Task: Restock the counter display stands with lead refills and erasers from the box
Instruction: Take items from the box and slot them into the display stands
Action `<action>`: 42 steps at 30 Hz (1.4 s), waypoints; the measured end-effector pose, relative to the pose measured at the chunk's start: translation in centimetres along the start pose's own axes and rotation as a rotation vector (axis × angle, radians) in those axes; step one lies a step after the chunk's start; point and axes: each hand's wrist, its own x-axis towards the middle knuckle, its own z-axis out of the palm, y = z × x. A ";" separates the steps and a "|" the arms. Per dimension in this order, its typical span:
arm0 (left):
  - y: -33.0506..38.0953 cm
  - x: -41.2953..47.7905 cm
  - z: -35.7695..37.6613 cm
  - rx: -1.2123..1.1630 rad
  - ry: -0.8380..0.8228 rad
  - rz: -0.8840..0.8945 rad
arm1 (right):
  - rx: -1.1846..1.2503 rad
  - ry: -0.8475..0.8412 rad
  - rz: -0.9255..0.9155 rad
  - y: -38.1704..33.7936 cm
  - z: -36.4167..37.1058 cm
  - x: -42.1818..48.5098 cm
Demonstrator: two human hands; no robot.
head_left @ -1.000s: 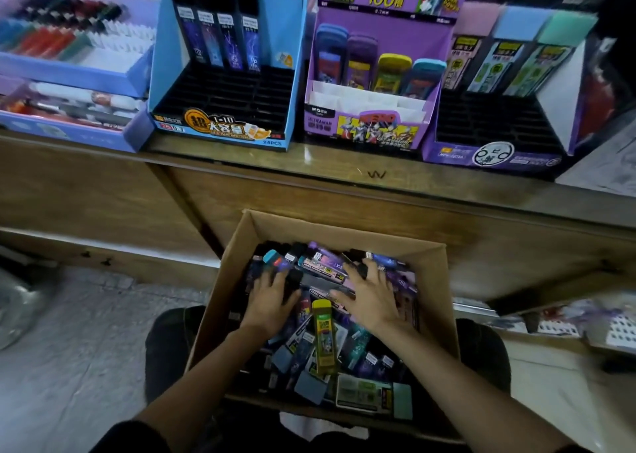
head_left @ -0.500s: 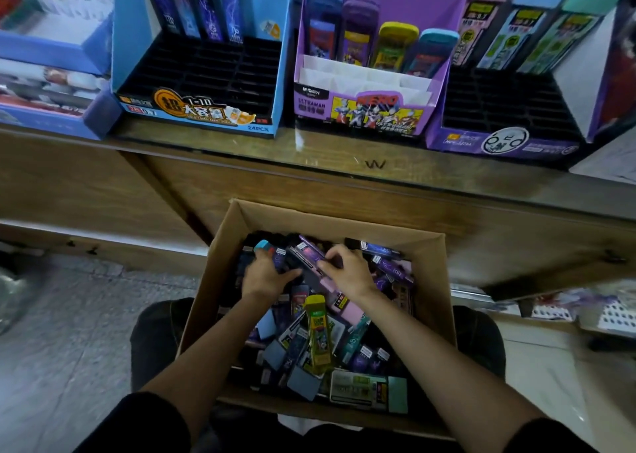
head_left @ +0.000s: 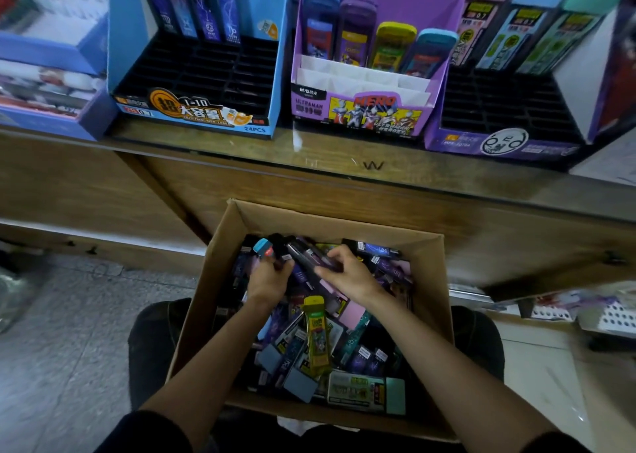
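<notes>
**Desk lead:** Where are your hands?

**Operator:** Both are down in the box, at its 12 o'clock end, close together. My left hand is curled round a small bundle of refill cases with a blue cap poking out. My right hand pinches a purple refill case that lies across toward the left. I'd say I'm collecting matching ones so a single lift fills several slots.

**Desk lead:** And the stands?

**Operator:** They're up on the desk. The blue stand at 11 o'clock has only its back row filled. The purple stand at 12 holds four cases at the rear. The dark-slotted stand at 1 o'clock also has a back row only.

**Desk lead:** Why is the box there?

**Operator:** It rests on my knees at 6 o'clock, just below the desk edge, which I think is meant to make the reach up short. The stock inside is jumbled. There's a yellow case in the middle and flat blocks toward 6 that I take for erasers.

**Desk lead:** Any risk?

**Operator:** Slim cases could slide out of a loose bundle.
</notes>
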 end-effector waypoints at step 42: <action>2.7 -4.0 -1.5 -0.772 -0.251 -0.015 | 0.534 0.140 -0.049 -2.8 -3.6 -6.8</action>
